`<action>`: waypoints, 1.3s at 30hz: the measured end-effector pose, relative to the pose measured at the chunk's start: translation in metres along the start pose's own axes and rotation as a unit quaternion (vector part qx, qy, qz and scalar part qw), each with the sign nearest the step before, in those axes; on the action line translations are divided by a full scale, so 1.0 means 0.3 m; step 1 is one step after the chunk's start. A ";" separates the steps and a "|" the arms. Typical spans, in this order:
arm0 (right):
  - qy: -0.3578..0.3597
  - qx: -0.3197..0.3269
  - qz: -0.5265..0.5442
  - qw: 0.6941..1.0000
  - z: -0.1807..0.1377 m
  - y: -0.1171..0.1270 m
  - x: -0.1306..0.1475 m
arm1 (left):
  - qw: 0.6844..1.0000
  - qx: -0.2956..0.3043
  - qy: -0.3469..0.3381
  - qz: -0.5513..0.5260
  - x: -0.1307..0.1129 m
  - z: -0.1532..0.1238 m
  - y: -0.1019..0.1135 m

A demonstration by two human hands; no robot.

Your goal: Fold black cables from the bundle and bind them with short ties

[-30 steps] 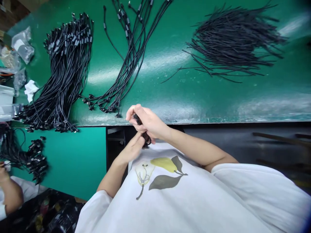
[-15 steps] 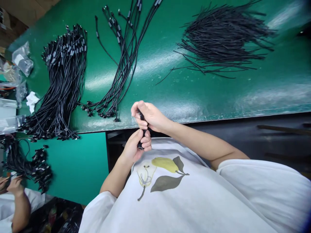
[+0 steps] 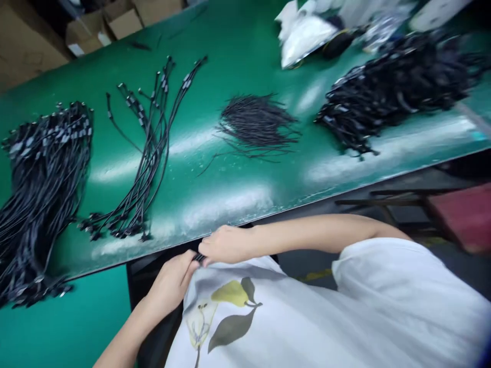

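Note:
At the table's front edge, just over my lap, my left hand (image 3: pixel 172 284) and my right hand (image 3: pixel 226 244) meet with fingers curled inward. Between them shows a short stretch of black cable (image 3: pixel 198 257), in several dark strands side by side; both hands close on it, and the rest is hidden by the fingers. Beyond my hands on the green table (image 3: pixel 226 204) lies a loose group of black cables (image 3: pixel 148 166) with grey sleeves near their far ends. To its right is a pile of thin black ties (image 3: pixel 261 122).
A thick stack of black cables (image 3: pixel 49 168) lies at the left. On the right sits a heap of bundled black cables (image 3: pixel 399 84), with a white plastic bag (image 3: pixel 307 38) behind it. Cardboard boxes (image 3: pixel 123 20) stand at the far edge. A red stool seat (image 3: pixel 464 217) is at the right.
The view has swung to the right, bringing the bundled heap and plastic bag into sight. My hands have turned, with their backs now upward; the cable is more covered. The co-worker has left the picture.

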State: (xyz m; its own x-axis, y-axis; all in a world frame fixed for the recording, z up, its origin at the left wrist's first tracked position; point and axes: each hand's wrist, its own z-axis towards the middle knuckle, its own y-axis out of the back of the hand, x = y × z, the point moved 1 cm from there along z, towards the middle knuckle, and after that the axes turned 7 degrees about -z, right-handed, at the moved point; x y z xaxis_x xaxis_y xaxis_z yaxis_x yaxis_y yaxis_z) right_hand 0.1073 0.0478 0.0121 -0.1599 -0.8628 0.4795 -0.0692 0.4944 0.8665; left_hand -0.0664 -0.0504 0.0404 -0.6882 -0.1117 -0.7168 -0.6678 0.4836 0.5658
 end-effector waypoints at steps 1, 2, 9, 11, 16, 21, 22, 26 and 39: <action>0.003 0.025 0.062 0.998 -0.013 0.005 -0.009 | 0.997 0.002 -0.040 0.060 -0.009 0.003 -0.004; 0.011 0.051 0.130 0.990 -0.027 0.010 -0.014 | 0.991 -0.001 -0.080 0.109 -0.015 0.008 -0.011; -0.013 -0.011 0.115 0.993 -0.090 0.062 -0.120 | 0.997 -0.059 -0.049 0.028 0.035 0.097 -0.062; -0.074 -0.136 0.054 0.986 -0.134 0.136 -0.255 | 0.984 -0.090 0.038 -0.151 0.050 0.117 -0.063; -0.463 -0.367 -0.087 0.802 -0.288 0.329 -0.723 | 0.827 -0.150 0.104 -0.531 0.013 0.143 -0.089; -0.529 -0.338 -0.164 0.761 -0.314 0.331 -0.921 | 0.772 -0.170 0.105 -0.603 -0.023 0.151 -0.115; -0.527 -0.349 -0.171 0.756 -0.319 0.326 -0.921 | 0.764 -0.181 0.105 -0.610 -0.021 0.149 -0.115; -0.529 -0.403 -0.168 0.728 -0.363 0.327 -0.848 | 0.744 -0.197 0.114 -0.628 -0.011 0.151 -0.115; -0.139 -0.334 -0.013 0.932 -0.072 -0.017 -0.039 | 0.802 -0.217 0.014 -0.556 -0.068 0.223 -0.097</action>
State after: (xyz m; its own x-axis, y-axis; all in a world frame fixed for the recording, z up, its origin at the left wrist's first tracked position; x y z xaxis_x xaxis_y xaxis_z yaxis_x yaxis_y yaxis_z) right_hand 0.1307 0.0531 0.0052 -0.4220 -0.7673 0.4830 0.5366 0.2180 0.8152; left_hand -0.0140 -0.0042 0.0115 0.3997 -0.2864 -0.8708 -0.9046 -0.2765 -0.3244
